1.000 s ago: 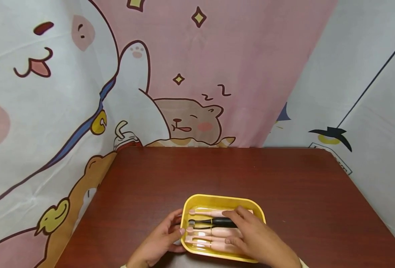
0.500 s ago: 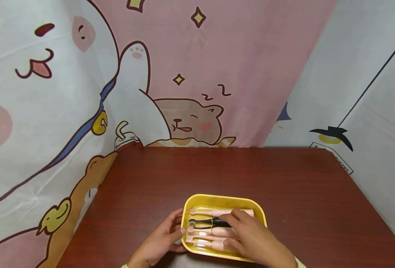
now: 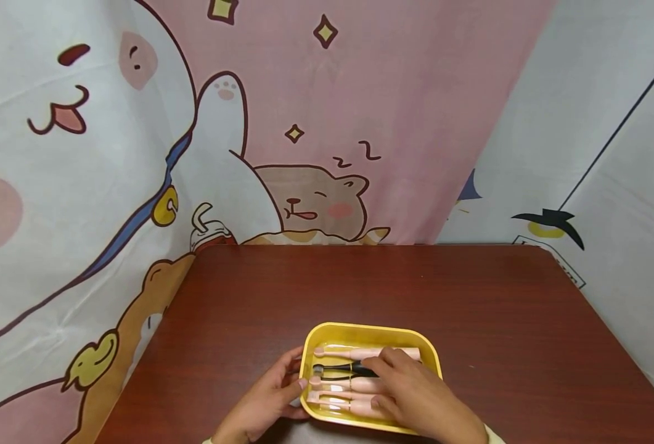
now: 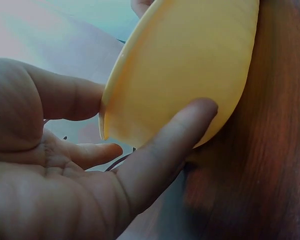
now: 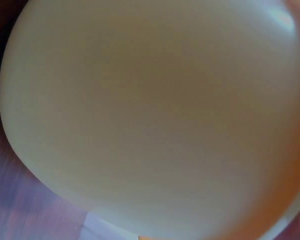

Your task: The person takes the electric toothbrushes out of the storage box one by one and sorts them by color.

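Note:
A yellow tray (image 3: 425, 345) lies near the table's front edge, with several toothbrushes side by side in it. A pink toothbrush (image 3: 354, 353) is farthest back; a black toothbrush (image 3: 338, 367) and more pink toothbrushes (image 3: 354, 394) lie nearer. My left hand (image 3: 273, 394) is at the tray's left end. In the left wrist view its straight finger presses the outer wall and another digit touches the rim. My right hand (image 3: 415, 394) reaches over the right half, fingertips at the black handle, thumb apart by the nearest pink handle. It hides the handle ends. In the right wrist view only a blurred pale wall shows.
The dark red-brown wooden table (image 3: 371, 277) extends behind and to both sides of the tray. A cloth (image 3: 415, 123) printed with cartoon animals hangs behind the table and along its sides.
My right hand has shifted slightly left over the toothbrushes, baring the right end of the farthest pink one. The black toothbrush's head has turned slightly. My left hand stays at the tray's end.

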Action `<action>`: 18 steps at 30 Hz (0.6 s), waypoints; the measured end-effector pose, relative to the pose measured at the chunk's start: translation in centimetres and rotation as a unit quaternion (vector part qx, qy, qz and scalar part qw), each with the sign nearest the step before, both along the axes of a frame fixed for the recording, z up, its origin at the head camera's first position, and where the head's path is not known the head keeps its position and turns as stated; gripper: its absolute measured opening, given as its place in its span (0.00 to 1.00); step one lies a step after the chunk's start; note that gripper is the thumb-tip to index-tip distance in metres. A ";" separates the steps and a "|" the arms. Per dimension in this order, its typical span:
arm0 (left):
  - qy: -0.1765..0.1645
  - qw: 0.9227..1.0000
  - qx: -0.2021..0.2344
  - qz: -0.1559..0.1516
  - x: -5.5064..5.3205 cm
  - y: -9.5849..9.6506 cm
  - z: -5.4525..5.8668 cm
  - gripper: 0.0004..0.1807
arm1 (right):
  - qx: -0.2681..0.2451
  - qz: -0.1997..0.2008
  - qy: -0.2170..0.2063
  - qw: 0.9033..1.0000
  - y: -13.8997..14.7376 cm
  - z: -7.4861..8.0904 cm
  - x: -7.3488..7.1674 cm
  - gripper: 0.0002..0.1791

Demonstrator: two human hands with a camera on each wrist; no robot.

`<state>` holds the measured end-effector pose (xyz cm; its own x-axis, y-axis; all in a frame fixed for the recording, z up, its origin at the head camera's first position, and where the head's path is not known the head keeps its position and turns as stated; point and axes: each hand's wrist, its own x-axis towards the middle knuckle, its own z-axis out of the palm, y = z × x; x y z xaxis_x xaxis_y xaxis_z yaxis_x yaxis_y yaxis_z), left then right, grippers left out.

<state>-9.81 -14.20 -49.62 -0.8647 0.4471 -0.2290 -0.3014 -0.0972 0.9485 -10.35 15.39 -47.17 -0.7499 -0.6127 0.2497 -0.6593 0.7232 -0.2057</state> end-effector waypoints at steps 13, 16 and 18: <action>0.005 1.000 -0.017 -0.004 0.1 0.0 0.3 0.33 | 0.010 0.007 0.064 0.998 -0.3 -0.5 -0.1 0.25; 0.006 1.000 -0.019 -0.004 0.1 0.0 0.3 0.33 | 0.006 0.014 0.079 0.997 -0.3 -0.6 -0.1 0.22; 0.006 1.000 -0.020 -0.005 0.0 0.0 0.3 0.33 | 0.004 0.015 0.087 0.996 -0.3 -0.6 -0.1 0.19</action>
